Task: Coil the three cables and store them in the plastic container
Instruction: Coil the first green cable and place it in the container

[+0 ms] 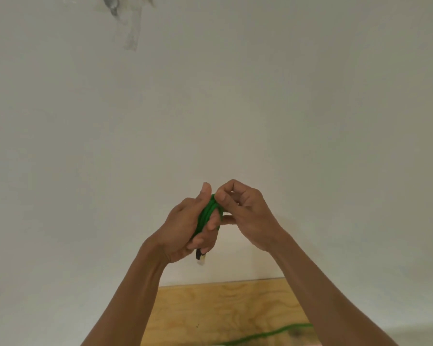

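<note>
Both hands are raised in front of a pale wall, above the far edge of the wooden counter [210,305]. The left hand [188,228] has a closed grip on the green cable [206,213], fingers curled round a bundle of several loops with the thumb standing up alongside them. A clear plug [201,258] with a dark collar pokes out below that fist. The right hand [245,211] pinches the top of the same coil between thumb and bent forefinger, its other fingers loosely curled and one lower finger reaching across to touch the left hand's fingers. A loose length of green cable [268,334] lies blurred across the counter near its near edge. No writing or label shows anywhere.
</note>
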### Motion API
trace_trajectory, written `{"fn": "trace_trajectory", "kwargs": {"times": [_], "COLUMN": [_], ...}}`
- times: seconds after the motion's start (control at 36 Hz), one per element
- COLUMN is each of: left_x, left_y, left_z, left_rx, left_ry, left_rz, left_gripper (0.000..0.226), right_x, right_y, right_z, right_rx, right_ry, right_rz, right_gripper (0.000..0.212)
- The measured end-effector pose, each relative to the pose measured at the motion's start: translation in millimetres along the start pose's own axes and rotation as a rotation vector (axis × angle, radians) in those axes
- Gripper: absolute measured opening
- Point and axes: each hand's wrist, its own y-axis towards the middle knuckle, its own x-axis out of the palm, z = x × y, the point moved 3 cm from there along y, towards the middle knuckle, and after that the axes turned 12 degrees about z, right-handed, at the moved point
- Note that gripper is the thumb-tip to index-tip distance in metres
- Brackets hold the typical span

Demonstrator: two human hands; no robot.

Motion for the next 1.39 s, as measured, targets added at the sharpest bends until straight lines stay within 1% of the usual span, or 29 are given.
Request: {"fn": "trace_trajectory", "kwargs": {"times": [0.06, 0.11, 0.19, 0.39, 0.44, 0.5, 0.58, 0.64, 0.72, 0.83, 0.89, 0.92, 0.97, 1.0, 1.06, 1.11, 1.19, 1.28, 1.33, 1.39], "left_x": [0, 3, 8, 23, 27, 29, 23, 17, 11, 2, -4, -8, -16, -20, -26, -30, -31, -33, -32, -29], "left_y": [2, 5, 7, 12, 14, 16, 19, 21, 25, 31, 33, 34, 35, 35, 36, 35, 33, 32, 30, 29], "left_z": [2, 2, -2, -11, -13, -14, -19, -23, -31, -40, -43, -44, -45, -45, -45, -45, -42, -39, -39, -37], "left_rx": [0.037, 0.067, 0.116, 0.221, 0.233, 0.238, 0.304, 0.357, 0.411, 0.493, 0.526, 0.523, 0.469, 0.434, 0.394, 0.381, 0.396, 0.418, 0.418, 0.417], "left_ry": [0.051, 0.064, 0.089, 0.082, 0.071, 0.046, 0.067, 0.183, 0.388, 0.560, 0.591, 0.594, 0.584, 0.575, 0.566, 0.540, 0.461, 0.411, 0.360, 0.301], "left_rz": [0.109, 0.227, 0.407, 0.742, 0.820, 0.866, 0.948, 0.977, 0.984, 1.023, 1.058, 1.088, 1.166, 1.202, 1.246, 1.269, 1.276, 1.253, 1.228, 1.190], "left_gripper": [0.070, 0.071, 0.070, 0.063, 0.061, 0.062, 0.070, 0.073, 0.071, 0.078, 0.074, 0.070, 0.064, 0.061, 0.058, 0.058, 0.057, 0.057, 0.056, 0.054], "right_x": [3, 5, 4, 9, 9, 9, 1, -7, -13, -6, -1, 1, 5, 7, 12, 14, 17, 19, 18, 17], "right_y": [0, 3, 6, 9, 12, 14, 18, 20, 18, 17, 15, 14, 12, 12, 10, 8, 7, 8, 9, 10], "right_z": [1, 4, 7, 4, 5, 5, 12, 17, 21, 23, 24, 25, 24, 23, 19, 15, 17, 20, 21, 22], "right_rx": [-0.053, -0.068, -0.049, -0.064, -0.070, -0.065, -0.069, -0.082, -0.087, -0.060, -0.065, -0.086, -0.153, -0.180, -0.183, -0.111, 0.021, 0.064, 0.067, 0.042], "right_ry": [-0.007, -0.029, -0.037, -0.036, -0.059, -0.080, -0.135, -0.190, -0.268, -0.304, -0.360, -0.431, -0.610, -0.677, -0.732, -0.668, -0.447, -0.332, -0.316, -0.359], "right_rz": [0.076, 0.129, 0.137, 0.148, 0.164, 0.175, 0.219, 0.255, 0.266, 0.278, 0.287, 0.292, 0.311, 0.313, 0.319, 0.349, 0.351, 0.348, 0.359, 0.370], "right_gripper": [0.015, 0.015, 0.018, 0.026, 0.023, 0.023, 0.028, 0.027, 0.022, 0.022, 0.022, 0.020, 0.015, 0.017, 0.020, 0.019, 0.014, 0.013, 0.016, 0.018]}}
